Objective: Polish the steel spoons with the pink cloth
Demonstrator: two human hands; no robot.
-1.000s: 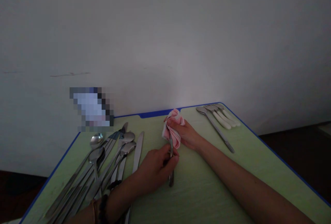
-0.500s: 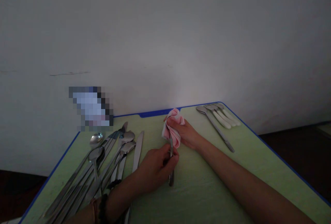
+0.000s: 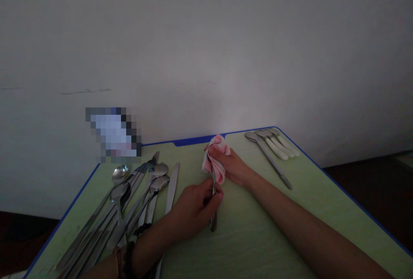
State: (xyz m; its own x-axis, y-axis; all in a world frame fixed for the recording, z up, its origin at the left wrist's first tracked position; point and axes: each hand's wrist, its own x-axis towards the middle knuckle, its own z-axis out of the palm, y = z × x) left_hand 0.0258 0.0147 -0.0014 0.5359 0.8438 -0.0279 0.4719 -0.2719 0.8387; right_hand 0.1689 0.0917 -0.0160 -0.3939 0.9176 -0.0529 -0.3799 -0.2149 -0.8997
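Observation:
Over the middle of the green table, my left hand is closed around the metal handle of a piece of cutlery, which points away from me. Its far end disappears inside a pink and white cloth, so its kind does not show. My right hand grips that cloth around the hidden end, thumb on top. Close by my left forearm lies a table knife, blade pointing to the wall.
Several metal spoons and knives lie in a pile on the left. On the right are a long-handled spoon and several white-handled forks. A blurred-out device leans at the wall. The table has a blue edge.
Almost nothing differs. Both hands keep their places on the cutlery and cloth, with at most a tiny shift of the handle's near end.

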